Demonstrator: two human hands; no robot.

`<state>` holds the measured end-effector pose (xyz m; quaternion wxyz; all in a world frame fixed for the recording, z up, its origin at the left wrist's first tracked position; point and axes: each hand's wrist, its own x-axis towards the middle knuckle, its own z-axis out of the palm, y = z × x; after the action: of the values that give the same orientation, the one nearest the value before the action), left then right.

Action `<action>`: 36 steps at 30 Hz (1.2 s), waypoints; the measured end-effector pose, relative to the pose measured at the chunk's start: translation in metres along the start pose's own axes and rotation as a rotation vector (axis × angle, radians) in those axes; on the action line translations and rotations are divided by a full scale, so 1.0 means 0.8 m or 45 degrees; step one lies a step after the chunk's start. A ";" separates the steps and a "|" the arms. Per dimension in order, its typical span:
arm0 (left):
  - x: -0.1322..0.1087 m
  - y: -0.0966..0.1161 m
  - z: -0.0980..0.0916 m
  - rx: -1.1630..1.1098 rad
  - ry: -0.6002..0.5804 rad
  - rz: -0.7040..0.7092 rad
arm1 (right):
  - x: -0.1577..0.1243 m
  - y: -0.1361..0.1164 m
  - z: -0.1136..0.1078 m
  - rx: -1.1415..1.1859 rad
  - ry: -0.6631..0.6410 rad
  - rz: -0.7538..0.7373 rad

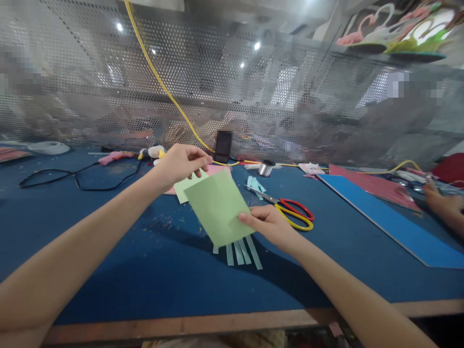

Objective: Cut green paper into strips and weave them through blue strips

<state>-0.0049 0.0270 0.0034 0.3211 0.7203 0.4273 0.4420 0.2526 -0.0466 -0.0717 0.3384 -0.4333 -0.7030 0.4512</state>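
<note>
- Far left, a black cable (79, 178) loops across the blue-topped table (108, 241), with a pink glue gun (116, 157) behind it and a small white-and-yellow object (152, 153) too blurred to name.
- Left hand (179, 166): its fingers (205, 157) curl closed at the top of the sheets, but whether they pinch the green card or the paler sheet behind it is hard to make out.
- Green card (217, 208): held up above the table, tilted, between both hands. It looks light and thin, likely to flex if gripped mid-sheet, so its edges seem the surest place to take hold.
- Right hand (270, 224): grasping the card's lower right edge, thumb on top, other fingers hidden beneath.
- Pale green paper strips (237, 253) lie under the card, partly hidden, and a few pale blue scraps (254, 187) lie beyond it.
- Scissors (292, 215) with red and yellow handles lie open just right of the right hand, beside a wire spool (266, 168).
- Further right, a blue board (391, 217) overlaps a red sheet (377, 186).
- At the right edge, a co-worker's hand (444, 205) is cut off by the frame, and what it touches is unclear.
</note>
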 end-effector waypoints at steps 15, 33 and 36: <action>-0.045 -0.032 0.093 -0.848 -0.423 -0.596 | 0.010 0.005 -0.012 0.202 0.258 0.076; -0.077 -0.069 0.111 -1.021 0.004 -0.667 | 0.015 0.054 -0.158 -1.313 0.183 0.760; -0.077 -0.072 0.109 -1.061 0.015 -0.691 | 0.018 0.058 -0.156 -1.234 0.217 0.707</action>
<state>0.0409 -0.0110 -0.1024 0.6827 0.3911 0.3883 0.4798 0.3690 0.0192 -0.0681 0.0249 -0.7428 -0.6595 0.1124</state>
